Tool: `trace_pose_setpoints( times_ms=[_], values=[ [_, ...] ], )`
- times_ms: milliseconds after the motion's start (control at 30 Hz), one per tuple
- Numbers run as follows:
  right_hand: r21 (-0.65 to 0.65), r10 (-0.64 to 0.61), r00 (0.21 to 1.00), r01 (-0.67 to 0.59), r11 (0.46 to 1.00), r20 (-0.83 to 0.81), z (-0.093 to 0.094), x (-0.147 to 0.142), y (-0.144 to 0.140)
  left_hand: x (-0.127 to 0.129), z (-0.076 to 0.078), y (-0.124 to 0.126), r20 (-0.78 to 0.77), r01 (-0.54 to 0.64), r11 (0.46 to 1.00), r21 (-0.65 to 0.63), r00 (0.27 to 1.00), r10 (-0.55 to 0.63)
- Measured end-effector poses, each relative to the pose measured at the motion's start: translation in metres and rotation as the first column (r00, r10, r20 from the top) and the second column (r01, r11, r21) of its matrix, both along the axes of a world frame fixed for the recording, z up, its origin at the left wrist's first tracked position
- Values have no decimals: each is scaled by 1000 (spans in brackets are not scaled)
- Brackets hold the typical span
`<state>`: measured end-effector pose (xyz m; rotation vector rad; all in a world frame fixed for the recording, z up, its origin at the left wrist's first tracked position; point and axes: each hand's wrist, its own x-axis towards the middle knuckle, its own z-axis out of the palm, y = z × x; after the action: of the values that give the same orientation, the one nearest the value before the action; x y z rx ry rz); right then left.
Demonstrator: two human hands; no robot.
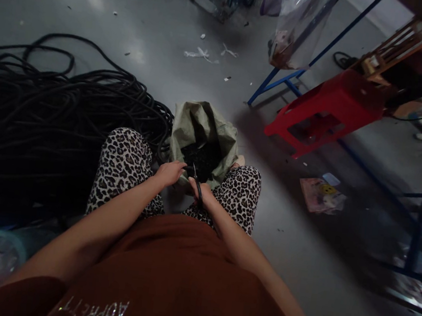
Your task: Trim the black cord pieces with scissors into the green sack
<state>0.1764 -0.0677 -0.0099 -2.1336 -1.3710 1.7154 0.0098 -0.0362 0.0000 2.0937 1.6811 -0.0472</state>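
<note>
I sit with my knees apart, in leopard-print trousers. My left hand [169, 173] holds the end of a black cable [188, 168] over a green sack [214, 128] that stands open between my knees. My right hand [200, 193] grips black-handled scissors [197, 181], whose blades point up at the cable end. Dark cut pieces [201, 158] fill the inside of the sack. The two hands are close together, just in front of my lap.
A big heap of black cable [49, 116] covers the floor at my left. A red plastic stool [329, 110] lies tipped at the right, beside a blue metal frame [279, 80]. A clear plastic bag [295, 31] hangs above it. Litter lies on the grey floor.
</note>
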Motion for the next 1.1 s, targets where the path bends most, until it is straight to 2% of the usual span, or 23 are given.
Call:
trace_pose_setpoints(
  times_ms=[100,267,433,667,900,1100],
  values=[
    [5,5,1000,-5,1000,-7,1,0,0,-1,0,1,3,-20,1000,5,1000,20],
    [87,75,997,-75,993,8,3,1,0,-1,-1,3,-7,-26,1000,-18,1000,26],
    [106,75,997,-77,991,24,4,2,-1,-2,-3,5,2,-25,999,-37,1000,25],
    [157,131,987,-145,977,97,3,2,0,-3,-8,6,-8,-7,999,-43,1000,7],
    [117,144,985,-154,981,93,4,3,-2,-3,-8,7,-15,-8,998,-57,1000,7],
    [84,204,971,-216,973,128,9,3,-1,-3,-6,8,-7,-9,997,-82,1000,9]
  ],
)
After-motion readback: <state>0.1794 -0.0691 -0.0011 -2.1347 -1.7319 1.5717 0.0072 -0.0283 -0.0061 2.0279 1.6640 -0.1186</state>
